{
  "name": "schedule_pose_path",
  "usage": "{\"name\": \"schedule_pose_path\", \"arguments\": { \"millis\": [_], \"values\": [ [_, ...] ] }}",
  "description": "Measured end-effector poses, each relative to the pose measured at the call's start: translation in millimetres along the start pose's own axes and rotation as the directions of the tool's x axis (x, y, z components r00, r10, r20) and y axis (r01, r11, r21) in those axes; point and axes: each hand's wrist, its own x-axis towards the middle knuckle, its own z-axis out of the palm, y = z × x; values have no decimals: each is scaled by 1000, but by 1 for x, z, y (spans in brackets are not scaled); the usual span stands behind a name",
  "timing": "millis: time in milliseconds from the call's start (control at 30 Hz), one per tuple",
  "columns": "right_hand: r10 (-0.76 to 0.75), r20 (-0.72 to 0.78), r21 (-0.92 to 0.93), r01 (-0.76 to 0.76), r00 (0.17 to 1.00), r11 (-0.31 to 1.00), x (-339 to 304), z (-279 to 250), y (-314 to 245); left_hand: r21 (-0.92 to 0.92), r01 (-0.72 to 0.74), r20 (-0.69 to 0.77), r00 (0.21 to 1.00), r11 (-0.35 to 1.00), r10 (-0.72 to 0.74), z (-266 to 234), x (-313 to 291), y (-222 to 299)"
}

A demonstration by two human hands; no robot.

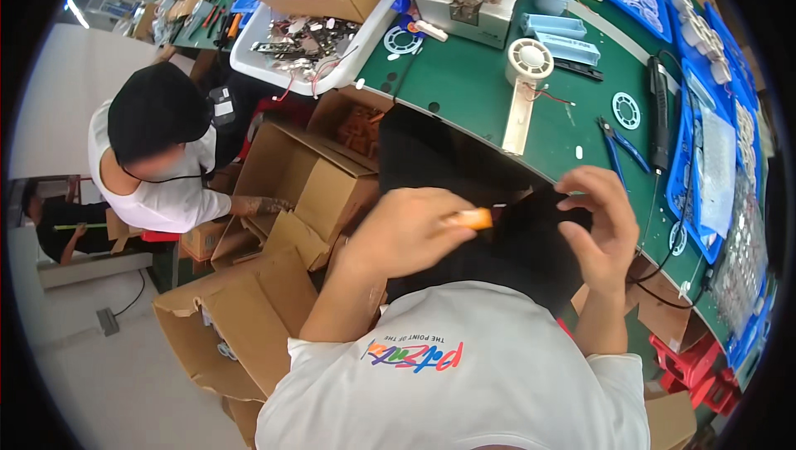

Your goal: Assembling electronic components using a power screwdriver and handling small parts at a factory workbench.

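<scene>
My left hand (pixel 410 233) is closed around a small orange tool (pixel 474 218) whose dark tip points right. My right hand (pixel 599 219) is raised just to the right of that tip, its fingers curled and the thumb close to the forefinger. Whether it pinches anything is lost against the dark area behind. Both hands hover over my lap, in front of the curved edge of a green workbench (pixel 464 85). My white T-shirt fills the lower middle of the view.
The bench carries a white round fan-like part (pixel 529 58), blue-handled pliers (pixel 620 148), a black corded tool (pixel 659 110) and blue trays (pixel 686 176) of small parts. Open cardboard boxes (pixel 319 189) stand at left. A seated co-worker (pixel 157 160) reaches into one of them.
</scene>
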Motion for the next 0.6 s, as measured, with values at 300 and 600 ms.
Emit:
{"name": "schedule_pose_path", "arguments": {
  "millis": [300,600],
  "values": [
    [-81,256,-98,109,963,989,12,3,2,590,515,-736,661,621,151,-70,-33,-152],
    [-17,166,-203,51,986,978,10,-11,15,-268,242,-416,844,932,-339,-39,4,-49]
  ]
}}
